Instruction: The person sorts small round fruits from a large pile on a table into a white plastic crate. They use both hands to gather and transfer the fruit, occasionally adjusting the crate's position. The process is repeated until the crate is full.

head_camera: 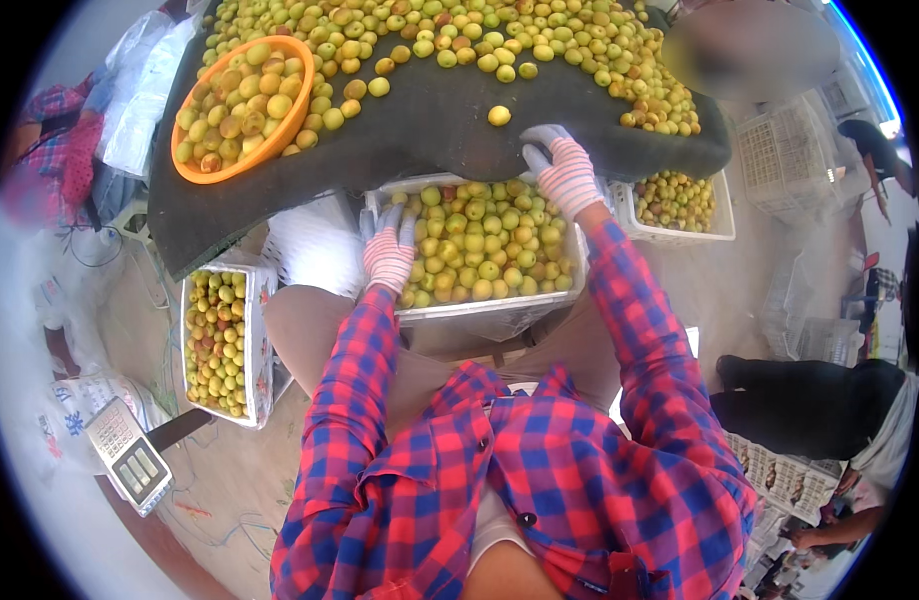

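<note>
Small yellow-green fruits [489, 247] fill a white, plastic-lined crate [497, 306] in front of my knees. My left hand [388, 251], in a striped glove with grey fingers, rests at the crate's left edge, fingers pointing away over the fruit; whether it touches any is unclear. My right hand [564, 169], gloved alike, is over the crate's far right corner at the edge of the dark cloth [444, 127]. Its fingers are apart, and no fruit shows in them. A single yellow fruit [498, 115] lies on the cloth just beyond my right hand.
Loose fruit covers the far part of the cloth. An orange basket [303, 112] of fruit stands at its left. More fruit crates stand at left [258, 352] and right [681, 234]. A weighing-scale display [133, 461] is at lower left. Other people are at both sides.
</note>
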{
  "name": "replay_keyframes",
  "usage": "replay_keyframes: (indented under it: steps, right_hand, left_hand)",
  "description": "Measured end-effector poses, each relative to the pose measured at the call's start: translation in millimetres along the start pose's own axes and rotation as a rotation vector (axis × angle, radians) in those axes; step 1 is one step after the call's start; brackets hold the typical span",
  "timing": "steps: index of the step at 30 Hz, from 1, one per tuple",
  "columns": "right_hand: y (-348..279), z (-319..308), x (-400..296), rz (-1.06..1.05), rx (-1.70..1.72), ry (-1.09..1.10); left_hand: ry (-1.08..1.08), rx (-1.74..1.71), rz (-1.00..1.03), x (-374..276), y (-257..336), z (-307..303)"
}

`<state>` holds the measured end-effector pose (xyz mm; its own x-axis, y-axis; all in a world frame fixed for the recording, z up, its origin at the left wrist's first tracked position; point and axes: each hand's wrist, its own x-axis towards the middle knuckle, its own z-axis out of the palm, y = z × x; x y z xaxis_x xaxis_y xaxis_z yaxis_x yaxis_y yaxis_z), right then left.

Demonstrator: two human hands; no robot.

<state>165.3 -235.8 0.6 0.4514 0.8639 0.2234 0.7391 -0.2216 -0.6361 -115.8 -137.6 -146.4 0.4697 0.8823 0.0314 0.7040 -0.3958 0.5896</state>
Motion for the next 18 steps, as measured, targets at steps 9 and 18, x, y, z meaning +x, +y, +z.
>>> replay_keyframes:
  steps: [9,18]
  right_hand:
    - [1,48,40,-0.111,-0.451,-0.303]
    - [52,44,-90,-0.003,-0.137,-0.266]
  left_hand:
    - [0.021,0.078,0.061,-5,21,2]
    - [-0.149,0.287,0.475,-30,89,12]
